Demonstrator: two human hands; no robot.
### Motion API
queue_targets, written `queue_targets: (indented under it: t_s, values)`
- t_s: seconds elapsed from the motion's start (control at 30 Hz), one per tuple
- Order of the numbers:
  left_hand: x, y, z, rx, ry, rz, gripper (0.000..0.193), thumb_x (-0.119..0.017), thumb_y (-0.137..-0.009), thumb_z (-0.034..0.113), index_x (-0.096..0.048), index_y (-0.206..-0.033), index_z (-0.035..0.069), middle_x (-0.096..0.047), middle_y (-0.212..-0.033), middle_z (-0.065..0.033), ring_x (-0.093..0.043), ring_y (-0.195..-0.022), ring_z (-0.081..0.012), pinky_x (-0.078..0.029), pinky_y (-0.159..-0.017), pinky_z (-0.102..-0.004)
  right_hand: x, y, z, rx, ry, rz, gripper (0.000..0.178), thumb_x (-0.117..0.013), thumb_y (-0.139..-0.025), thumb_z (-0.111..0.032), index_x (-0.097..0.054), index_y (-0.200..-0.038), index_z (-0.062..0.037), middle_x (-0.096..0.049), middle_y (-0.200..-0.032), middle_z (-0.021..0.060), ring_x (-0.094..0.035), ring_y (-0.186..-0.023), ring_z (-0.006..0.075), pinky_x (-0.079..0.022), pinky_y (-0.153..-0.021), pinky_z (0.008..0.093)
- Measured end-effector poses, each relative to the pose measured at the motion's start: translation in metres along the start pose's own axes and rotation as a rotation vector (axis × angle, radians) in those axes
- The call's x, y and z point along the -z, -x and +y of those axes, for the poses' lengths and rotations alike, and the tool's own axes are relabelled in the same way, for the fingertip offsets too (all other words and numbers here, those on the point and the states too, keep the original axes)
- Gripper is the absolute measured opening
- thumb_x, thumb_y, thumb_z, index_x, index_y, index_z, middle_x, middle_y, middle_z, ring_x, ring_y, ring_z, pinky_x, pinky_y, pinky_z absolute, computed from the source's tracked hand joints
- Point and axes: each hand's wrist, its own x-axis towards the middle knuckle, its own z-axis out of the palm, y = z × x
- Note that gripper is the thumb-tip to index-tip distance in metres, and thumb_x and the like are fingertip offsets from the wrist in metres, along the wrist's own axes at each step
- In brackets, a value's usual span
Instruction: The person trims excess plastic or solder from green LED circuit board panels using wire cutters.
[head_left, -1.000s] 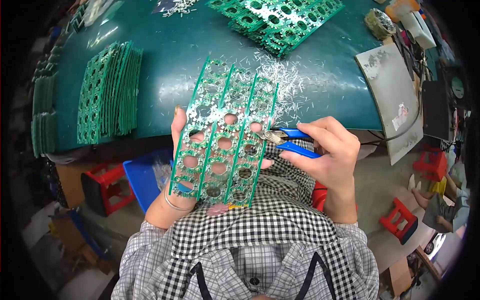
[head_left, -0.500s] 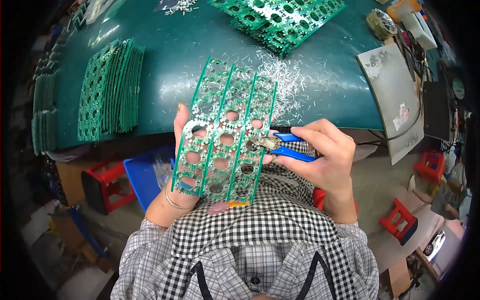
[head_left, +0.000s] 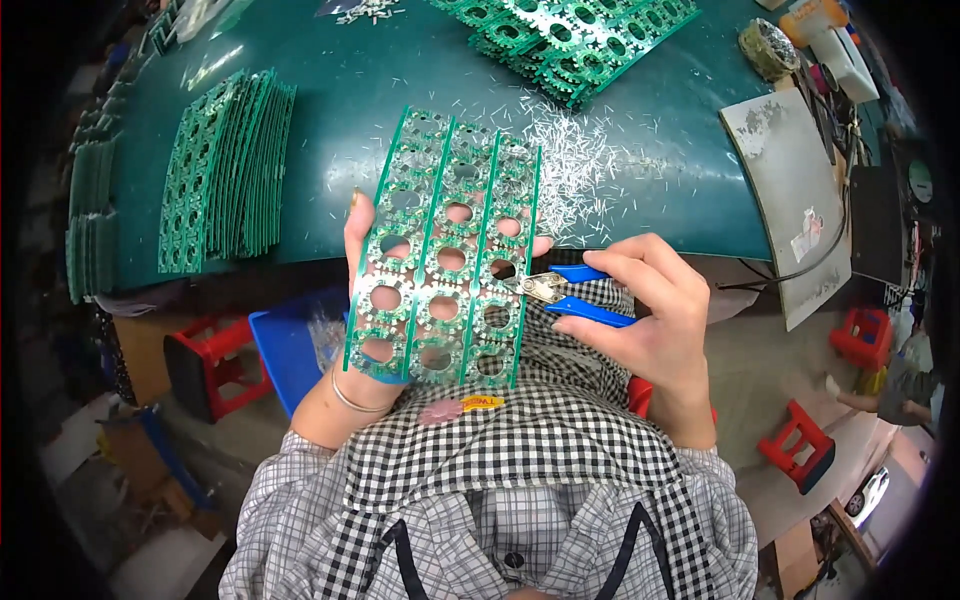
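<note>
And the left hand (head_left: 385, 299) has pushed the green circuit-board panel (head_left: 429, 255) a touch toward the bench (head_left: 690, 190), its grip full with it, thumb at the left side; the panel spans the bench's near edge. The blue-handled cutters (head_left: 545, 288) now sit about one ring closer to the body, so the work seems to be travelling down the right-hand column! The right hand's (head_left: 665, 310) grip is closed around the spread handles; whether the blades bite, I cannot tell.

Around them: a panel stack (head_left: 225, 170) by the bench's left near corner, a fingertip (head_left: 543, 244) poking out near the cutters, possibly in their way, white clippings (head_left: 575, 165) strewn just beyond, a pile of panels (head_left: 590, 40) at the far edge, a grey sheet (head_left: 785, 160) along the right edge.
</note>
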Motion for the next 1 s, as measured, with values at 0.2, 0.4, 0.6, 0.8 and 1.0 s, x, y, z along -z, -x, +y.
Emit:
queue_targets:
  t_s: [0.2, 0.4, 0.6, 0.8, 1.0]
  values:
    - [0.000, 0.000, -0.001, -0.009, 0.006, 0.052, 0.094, -0.037, -0.094, 0.078, -0.040, -0.152, 0.004, -0.047, -0.147, -0.0292, -0.038, -0.141, -0.0510, -0.042, -0.109, -0.0672, -0.004, 0.004, 0.003, -0.001, 0.024, 0.025, 0.050, -0.097, -0.057, -0.024, -0.075, -0.096, -0.0024, -0.068, -0.082, 0.0083, -0.068, -0.068, 0.0213, -0.054, -0.058, 0.0303]
    - [0.006, -0.002, 0.002, -0.031, 0.006, 0.022, 0.092, -0.038, -0.094, 0.078, -0.045, -0.147, 0.003, -0.050, -0.144, -0.0282, -0.041, -0.139, -0.0527, -0.042, -0.106, -0.0697, -0.003, -0.001, 0.002, -0.019, -0.076, 0.016, 0.054, -0.097, -0.055, -0.023, -0.074, -0.099, -0.0017, -0.068, -0.088, 0.0087, -0.068, -0.073, 0.0217, -0.055, -0.063, 0.0313]
    - [0.006, -0.001, 0.001, -0.008, 0.056, -0.008, 0.090, -0.038, -0.094, 0.078, -0.049, -0.144, 0.005, -0.050, -0.145, -0.0274, -0.037, -0.141, -0.0530, -0.040, -0.108, -0.0708, -0.007, 0.001, 0.000, 0.036, -0.060, -0.002, 0.052, -0.096, -0.057, -0.023, -0.074, -0.099, -0.0025, -0.068, -0.087, 0.0088, -0.068, -0.073, 0.0218, -0.055, -0.062, 0.0318]
    - [0.012, -0.002, 0.003, -0.015, 0.067, -0.077, 0.086, -0.037, -0.096, 0.076, -0.056, -0.138, 0.003, -0.043, -0.151, -0.0320, -0.030, -0.144, -0.0557, -0.031, -0.113, -0.0726, -0.005, 0.004, 0.000, 0.013, -0.011, -0.033, 0.051, -0.097, -0.057, -0.023, -0.074, -0.098, -0.0025, -0.068, -0.083, 0.0078, -0.068, -0.068, 0.0205, -0.054, -0.058, 0.0300]
    - [0.011, -0.004, 0.010, -0.066, 0.020, -0.016, 0.089, -0.040, -0.092, 0.079, -0.051, -0.139, 0.004, -0.049, -0.146, -0.0276, -0.037, -0.141, -0.0538, -0.035, -0.112, -0.0704, -0.003, 0.004, 0.004, -0.057, -0.189, -0.016, 0.055, -0.097, -0.058, -0.023, -0.073, -0.103, -0.0012, -0.069, -0.091, 0.0093, -0.068, -0.077, 0.0212, -0.055, -0.067, 0.0315]
